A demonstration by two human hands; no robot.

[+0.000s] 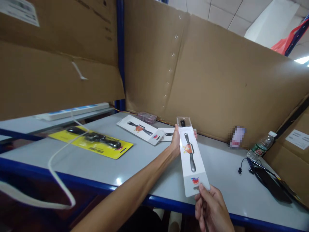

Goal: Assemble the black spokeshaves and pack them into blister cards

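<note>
A white backing card (pixel 195 161) printed with a two-handled spokeshave is held over the table's front half, its hang-hole end toward me. At its far end my left hand (pixel 176 139) is closed around the edges, beside a clear plastic blister (pixel 183 121) with a black handle end inside. My right hand (pixel 213 204) pinches the near corner between thumb and fingers. Behind lies a similar white card (pixel 140 129), with another one (pixel 165 134) partly hidden by my left hand. To the left rests a yellow card (pixel 116 152) with a black spokeshave in clear plastic.
A white cable (pixel 58 178) loops across the table's left front edge. Tall cardboard walls (pixel 217 74) enclose the grey table (pixel 135 170). At right are a plastic bottle (pixel 262 146), earphones (pixel 239 170) and a dark flat object (pixel 270 183). A small clear box (pixel 147 117) sits at the back.
</note>
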